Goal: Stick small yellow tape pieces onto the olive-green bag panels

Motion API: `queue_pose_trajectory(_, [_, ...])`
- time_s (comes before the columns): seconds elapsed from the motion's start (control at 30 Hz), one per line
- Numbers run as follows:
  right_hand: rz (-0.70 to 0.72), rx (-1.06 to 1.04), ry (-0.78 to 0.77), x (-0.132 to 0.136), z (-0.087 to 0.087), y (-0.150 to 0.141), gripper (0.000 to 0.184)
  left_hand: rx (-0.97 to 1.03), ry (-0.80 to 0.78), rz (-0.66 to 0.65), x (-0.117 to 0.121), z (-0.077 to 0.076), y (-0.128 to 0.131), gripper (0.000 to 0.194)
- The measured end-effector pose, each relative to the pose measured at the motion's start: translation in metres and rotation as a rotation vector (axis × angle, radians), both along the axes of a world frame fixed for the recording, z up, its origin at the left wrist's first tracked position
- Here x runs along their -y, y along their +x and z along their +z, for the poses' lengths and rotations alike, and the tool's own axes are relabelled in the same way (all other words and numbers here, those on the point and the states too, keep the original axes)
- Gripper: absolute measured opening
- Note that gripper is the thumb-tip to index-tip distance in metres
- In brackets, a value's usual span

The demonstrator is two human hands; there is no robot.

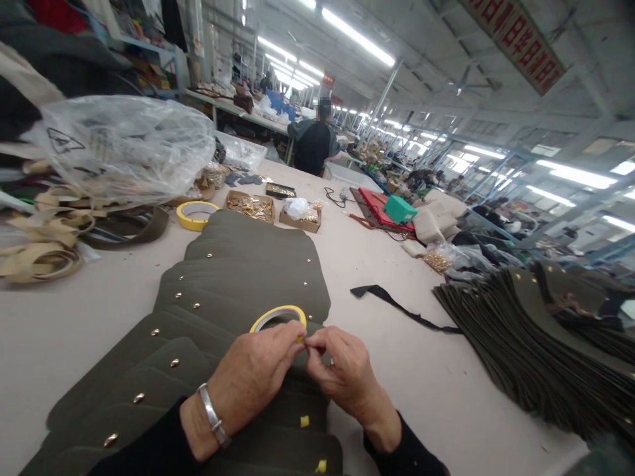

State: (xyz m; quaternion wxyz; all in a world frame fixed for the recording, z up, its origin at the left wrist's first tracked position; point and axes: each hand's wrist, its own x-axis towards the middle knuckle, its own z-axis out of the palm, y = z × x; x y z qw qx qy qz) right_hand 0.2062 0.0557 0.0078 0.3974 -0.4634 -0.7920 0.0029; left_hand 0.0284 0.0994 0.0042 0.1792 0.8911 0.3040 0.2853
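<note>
My left hand (253, 377) holds a yellow tape roll (278, 316) upright over a row of overlapping dark olive pieces (233, 277) with gold studs. My right hand (342, 370) pinches at the roll's edge, fingertips meeting those of the left hand. Both hands are closed. Two small yellow tape bits (304, 421) stick on the nearest olive pieces. A silver bracelet sits on my left wrist.
A second yellow tape roll (197, 215) and small boxes of gold hardware (251, 206) lie farther back. A stack of olive pieces (536, 344) fills the right side. Beige straps (44, 244) and a plastic bag (124, 145) are on the left. A black strip (397, 305) lies mid-table. A person stands at the far end.
</note>
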Motion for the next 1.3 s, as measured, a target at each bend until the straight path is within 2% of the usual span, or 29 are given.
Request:
queue_pose_trajectory(0.1, [-0.058,-0.097,-0.107,0.002,0.000,-0.005,0.015,-0.025,0.060,0.022,-0.001,-0.001,0.000,0.019])
queue_pose_trajectory(0.27, [-0.175,-0.581,-0.624,-0.003,0.003,-0.011,0.010,0.062,0.261,0.034,0.001,-0.001,0.002,0.022])
queue_pose_trajectory(0.37, [-0.210,-0.796,-0.802,-0.019,-0.001,0.001,0.016,0.063,0.251,0.020,0.005,0.000,0.003,0.019])
queue_pose_trajectory(0.43, [-0.248,-0.801,-0.856,-0.031,-0.007,0.015,0.023,-0.046,0.202,0.038,0.004,-0.001,0.003,0.017])
queue_pose_trajectory(0.57, [-0.236,-0.574,-0.875,-0.050,-0.018,0.039,0.026,-0.371,0.085,0.072,-0.001,-0.005,0.004,0.015])
queue_pose_trajectory(0.63, [-0.237,-0.424,-0.877,-0.053,-0.020,0.043,0.023,-0.466,0.043,0.059,-0.003,-0.006,0.005,0.016])
queue_pose_trajectory(0.87, [-0.214,-0.004,-0.671,-0.052,-0.014,0.031,0.018,-0.500,-0.004,0.026,-0.004,-0.005,0.007,0.014])
queue_pose_trajectory(1.13, [-0.202,0.175,-0.482,-0.052,-0.023,0.024,0.015,-0.489,0.010,0.029,-0.005,-0.010,0.007,0.014])
queue_pose_trajectory(1.23, [-0.213,0.181,-0.472,-0.054,-0.026,0.023,0.015,-0.488,0.006,0.025,-0.005,-0.009,0.007,0.014])
queue_pose_trajectory(1.3, [-0.243,0.114,-0.514,-0.056,-0.027,0.025,0.011,-0.488,0.002,0.031,-0.005,-0.007,0.007,0.014])
